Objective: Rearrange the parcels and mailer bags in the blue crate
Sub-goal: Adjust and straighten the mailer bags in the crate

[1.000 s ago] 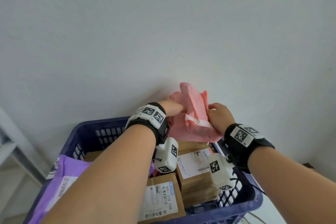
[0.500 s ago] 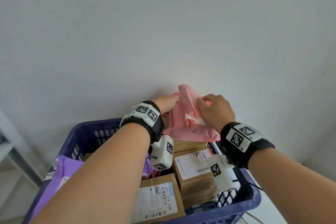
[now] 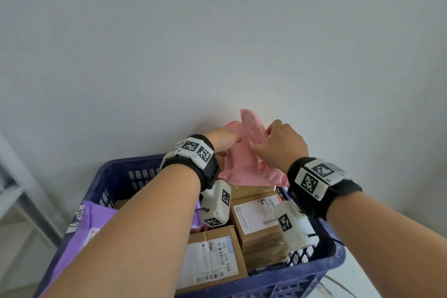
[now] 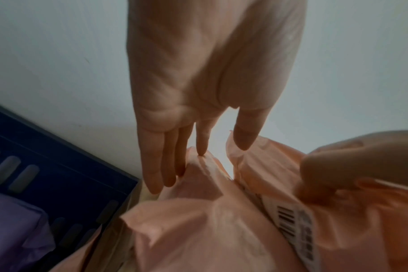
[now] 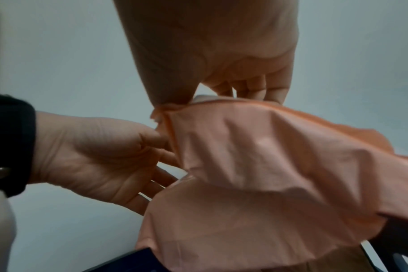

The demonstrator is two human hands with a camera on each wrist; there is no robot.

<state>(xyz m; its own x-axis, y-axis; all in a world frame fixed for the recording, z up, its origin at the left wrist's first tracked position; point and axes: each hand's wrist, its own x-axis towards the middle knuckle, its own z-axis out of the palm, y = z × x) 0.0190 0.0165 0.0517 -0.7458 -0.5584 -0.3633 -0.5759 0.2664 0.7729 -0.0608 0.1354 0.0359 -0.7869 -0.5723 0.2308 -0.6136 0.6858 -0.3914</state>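
Observation:
A pink mailer bag (image 3: 244, 167) hangs crumpled above the far right corner of the blue crate (image 3: 135, 164), close to the wall. My right hand (image 5: 212, 97) pinches its top edge between thumb and fingers. On the bag's left side, my left hand (image 4: 205, 162) lies with straight fingers, their tips touching a fold. The bag's barcode label (image 4: 296, 230) faces the left wrist camera. Inside the crate lie a purple mailer bag (image 3: 92, 222) on the left and two labelled cardboard parcels (image 3: 212, 254) (image 3: 256, 218) in the middle and right.
A plain white wall (image 3: 217, 43) rises directly behind the crate. A grey frame or shelf leg (image 3: 14, 191) stands to the left. Pale floor (image 3: 387, 273) shows at the lower right, beyond the crate's corner.
My right hand has slid left from the bag's right side onto its top edge. The pink bag has folded over and hangs lower and wider. The left hand stays on its left side.

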